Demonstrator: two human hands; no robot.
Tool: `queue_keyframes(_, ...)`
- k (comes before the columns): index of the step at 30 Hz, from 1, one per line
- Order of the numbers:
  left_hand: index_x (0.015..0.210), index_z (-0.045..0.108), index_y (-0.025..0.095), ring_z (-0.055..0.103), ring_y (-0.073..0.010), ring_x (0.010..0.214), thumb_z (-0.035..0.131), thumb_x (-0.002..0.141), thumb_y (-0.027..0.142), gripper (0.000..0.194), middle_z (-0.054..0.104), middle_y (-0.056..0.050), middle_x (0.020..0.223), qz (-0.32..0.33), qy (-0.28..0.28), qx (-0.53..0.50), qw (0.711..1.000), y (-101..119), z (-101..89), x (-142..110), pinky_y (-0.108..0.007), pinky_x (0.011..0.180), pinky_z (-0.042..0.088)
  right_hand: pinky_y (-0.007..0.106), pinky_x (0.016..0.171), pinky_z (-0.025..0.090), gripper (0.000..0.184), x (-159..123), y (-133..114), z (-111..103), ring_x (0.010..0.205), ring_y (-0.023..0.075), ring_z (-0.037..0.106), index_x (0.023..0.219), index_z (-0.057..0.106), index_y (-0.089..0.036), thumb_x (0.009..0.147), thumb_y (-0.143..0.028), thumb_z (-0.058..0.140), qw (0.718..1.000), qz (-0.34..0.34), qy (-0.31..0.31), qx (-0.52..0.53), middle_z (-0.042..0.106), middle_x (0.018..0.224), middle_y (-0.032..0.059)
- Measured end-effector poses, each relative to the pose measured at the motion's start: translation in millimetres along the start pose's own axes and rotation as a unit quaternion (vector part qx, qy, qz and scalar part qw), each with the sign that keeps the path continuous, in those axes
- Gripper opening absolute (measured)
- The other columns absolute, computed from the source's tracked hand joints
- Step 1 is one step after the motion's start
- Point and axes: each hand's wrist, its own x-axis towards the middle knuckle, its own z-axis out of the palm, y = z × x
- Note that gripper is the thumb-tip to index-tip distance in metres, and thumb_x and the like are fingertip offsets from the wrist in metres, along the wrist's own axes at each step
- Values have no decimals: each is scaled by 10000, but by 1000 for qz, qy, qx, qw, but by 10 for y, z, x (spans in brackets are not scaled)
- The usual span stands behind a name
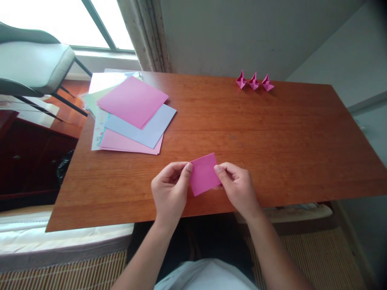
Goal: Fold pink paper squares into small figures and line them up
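Note:
A small square of pink paper [204, 177] is held up just above the table's front part, slightly tilted. My left hand [172, 187] pinches its left edge near the upper corner, thumb on top. On the opposite edge, my right hand [237, 183] grips the paper between thumb and fingers. Part of the right fingers is hidden behind the sheet. Whether the paper is folded in layers I cannot tell.
Three folded pink origami pieces [254, 82] stand in a row at the table's back edge. Left of my hands lies a stack of pink sheets [133, 100] over a pale blue sheet [157, 125] on the wooden table [287, 141]. A chair [36, 60] stands beyond the left edge.

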Motion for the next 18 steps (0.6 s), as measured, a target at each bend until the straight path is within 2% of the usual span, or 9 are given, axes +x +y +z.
queue_keyframes(3,805,756,168,666,-136,624,793,812,339,175,743,-24,728,1,4,8,1000,-13,-43,22,-197,525,521,229,518,412,318,-35,-10,1,527,129,612,792,642,-206,984,-446,562,999,-18,-1,-41,595,575,-26)
queue_keyframes(7,815,752,168,664,-132,629,791,816,332,169,739,-19,732,-7,-16,6,1000,0,-82,49,-192,535,529,225,498,367,330,-34,-15,2,451,100,524,769,633,-207,995,-433,554,997,-35,7,-67,522,486,-56)
queue_keyframes(14,980,773,182,699,-143,751,672,929,383,230,764,-50,877,-43,-133,-41,989,53,-190,75,-194,612,557,215,483,342,373,-27,43,-75,452,90,502,765,623,-205,999,-483,538,1000,10,20,-8,511,478,-64)
queue_keyframes(18,958,772,193,692,-138,752,667,938,371,207,764,-49,866,-73,-155,-82,982,25,-235,83,-197,636,545,216,489,338,387,-45,58,-101,471,88,492,745,604,-208,1008,-480,527,1000,10,3,21,509,502,-63)
